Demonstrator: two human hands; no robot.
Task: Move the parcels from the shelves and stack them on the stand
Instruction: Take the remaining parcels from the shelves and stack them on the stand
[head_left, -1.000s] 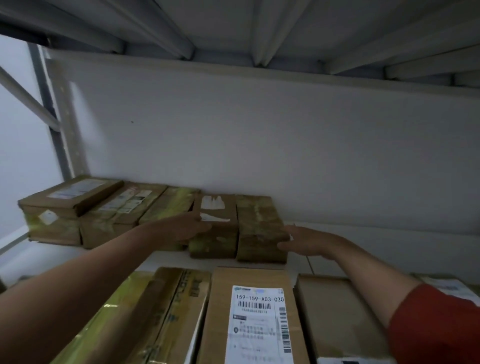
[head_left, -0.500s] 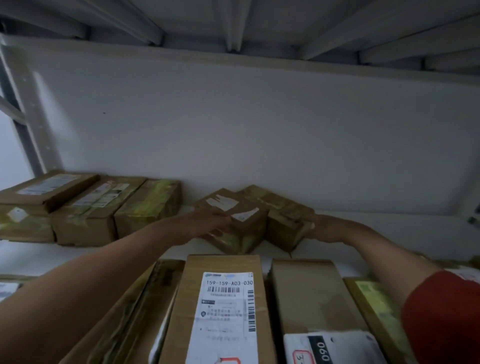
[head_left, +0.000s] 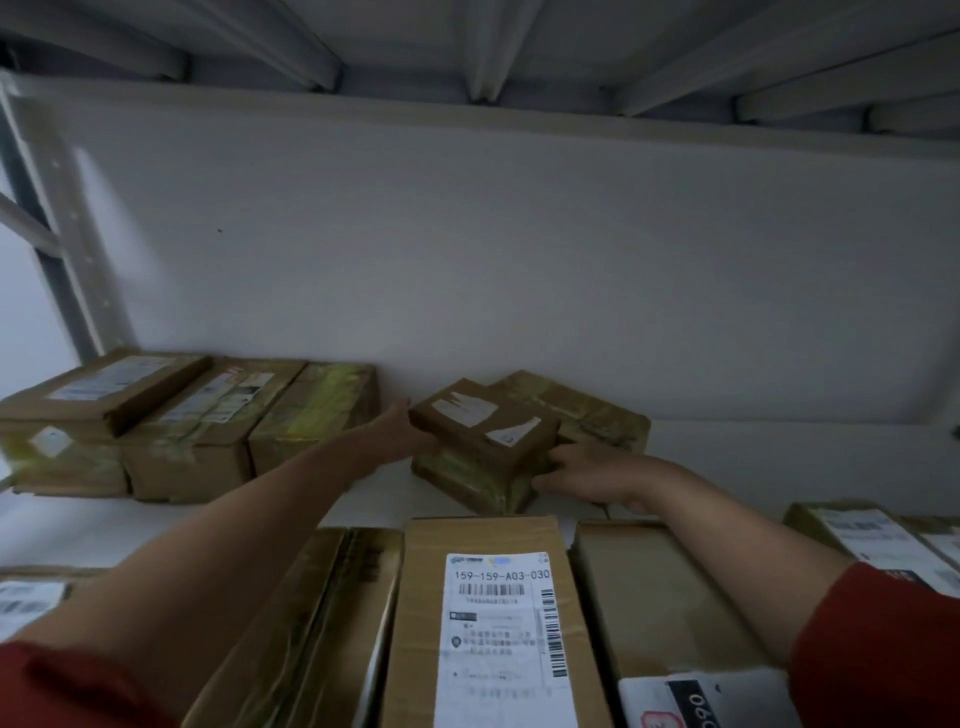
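As the skewed parcel (head_left: 483, 441) sits between them, left hand (head_left: 410, 431) presses flat against its left side, right hand (head_left: 582, 467) grips its near corner.

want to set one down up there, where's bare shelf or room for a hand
Bare shelf lies right of the angled parcels, along the wall. A narrower gap sits between the three left boxes and those parcels; the left hand fills it. The front boxes are packed side by side.
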